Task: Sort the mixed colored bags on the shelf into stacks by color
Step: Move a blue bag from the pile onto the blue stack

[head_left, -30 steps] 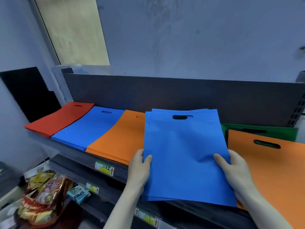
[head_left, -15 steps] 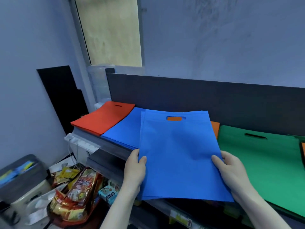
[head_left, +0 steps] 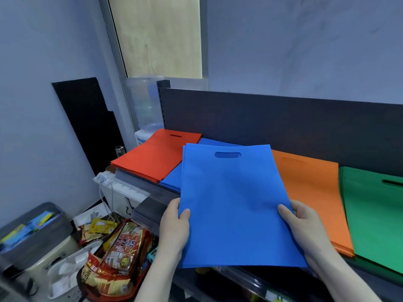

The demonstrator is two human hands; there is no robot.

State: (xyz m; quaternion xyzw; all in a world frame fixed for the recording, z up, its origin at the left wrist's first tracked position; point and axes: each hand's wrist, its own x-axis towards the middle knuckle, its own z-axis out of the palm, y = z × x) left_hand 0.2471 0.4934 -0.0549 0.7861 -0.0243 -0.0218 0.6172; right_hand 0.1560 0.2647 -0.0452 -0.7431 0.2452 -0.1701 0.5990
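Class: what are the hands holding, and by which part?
Blue bags: the left hand grips the lower left edge, the right hand the lower right edge.

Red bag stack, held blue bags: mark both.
red fabric bag stack (head_left: 152,162): head view, top bag's middle.
held blue fabric bags (head_left: 235,205): head view, front face centre.

Head-worn wide view — forward and down, seemingly close over the shelf (head_left: 144,184)

Left hand (head_left: 174,227), right hand (head_left: 306,229) and forearms are bare.
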